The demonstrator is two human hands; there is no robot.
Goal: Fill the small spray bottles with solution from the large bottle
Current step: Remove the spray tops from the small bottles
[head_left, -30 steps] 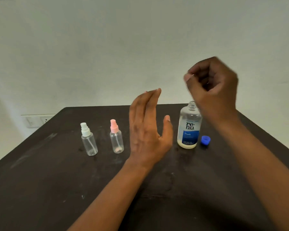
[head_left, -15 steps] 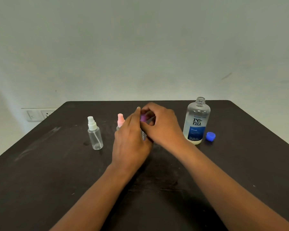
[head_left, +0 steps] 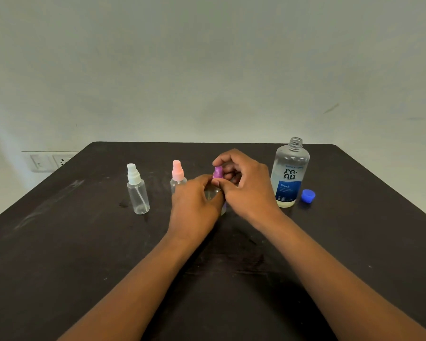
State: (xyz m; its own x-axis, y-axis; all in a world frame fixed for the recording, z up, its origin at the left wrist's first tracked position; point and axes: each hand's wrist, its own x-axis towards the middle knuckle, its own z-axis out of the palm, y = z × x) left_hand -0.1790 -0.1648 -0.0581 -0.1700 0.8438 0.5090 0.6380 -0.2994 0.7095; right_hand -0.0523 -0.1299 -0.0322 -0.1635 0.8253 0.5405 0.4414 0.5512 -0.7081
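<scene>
From the head view, the left hand [head_left: 194, 205] gripped the body of a small purple-topped spray bottle [head_left: 218, 172] standing mid-table, while the right hand [head_left: 246, 185] pinched its purple spray top. Left of them stood a pink-topped spray bottle [head_left: 177, 174] and, farther left, a white-topped spray bottle [head_left: 137, 190]. The uncapped large bottle [head_left: 289, 175] stood right, its blue cap [head_left: 308, 195] just beside it on the dark table [head_left: 59, 254].
</scene>
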